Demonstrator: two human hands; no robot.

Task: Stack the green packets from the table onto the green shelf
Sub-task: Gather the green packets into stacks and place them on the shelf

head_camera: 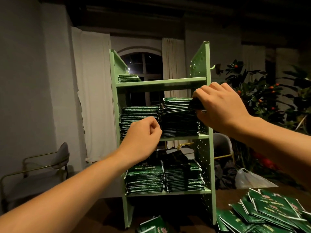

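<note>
From the head camera, the green shelf (161,84) stands on the tabletop (223,197) straight ahead of both hands, a pale green pegboard-sided unit with three boards. The right hand (220,105) is up at the middle level, fingers and thumb pinched around a small bundle of packets (196,104) at the top right corner of the taller stack (178,118). The left hand (143,133) hangs lower and to the left, in front of the shorter stack (139,118) on the same board, fingers curled in loosely and holding nothing that can be seen.

The packets are glossy dark green with thin white edges, lying flat in tight piles. Below the hands two more piles (163,179) fill the lowest board; above the left hand a thin pile (128,78) sits on the top board. Loose packets (269,212) lie scattered on the dark brown tabletop below the right forearm.

The room is dim: white curtains (94,91), an arched window (143,64), a chair (42,163) far left, and a plant with orange fruit (262,95) beyond the right hand.
</note>
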